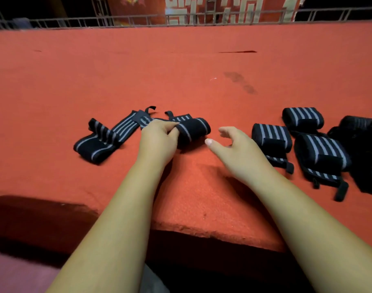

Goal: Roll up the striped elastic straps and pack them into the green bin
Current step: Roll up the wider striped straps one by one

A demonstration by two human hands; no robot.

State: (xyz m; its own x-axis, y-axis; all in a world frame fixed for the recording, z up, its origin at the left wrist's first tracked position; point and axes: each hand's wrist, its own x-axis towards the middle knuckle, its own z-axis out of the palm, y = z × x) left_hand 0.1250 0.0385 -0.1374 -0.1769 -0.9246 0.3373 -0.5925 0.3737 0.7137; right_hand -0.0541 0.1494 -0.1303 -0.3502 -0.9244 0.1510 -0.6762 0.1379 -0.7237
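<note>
Red cloth (pixel 180 70) covers the table. Your left hand (pixel 157 140) pinches a half-rolled strap (pixel 192 131) at centre; your right hand (pixel 233 149) hovers beside it, fingers spread and empty. Finished rolls (pixel 271 137) lie at right, an unrolled strap (pixel 100 138) left.

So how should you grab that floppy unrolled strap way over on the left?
Probably pinch the unrolled strap at its folded near end, coming from above with the left hand. It lies flat on the red cloth, so only its edges and that raised fold offer a hold.
</note>
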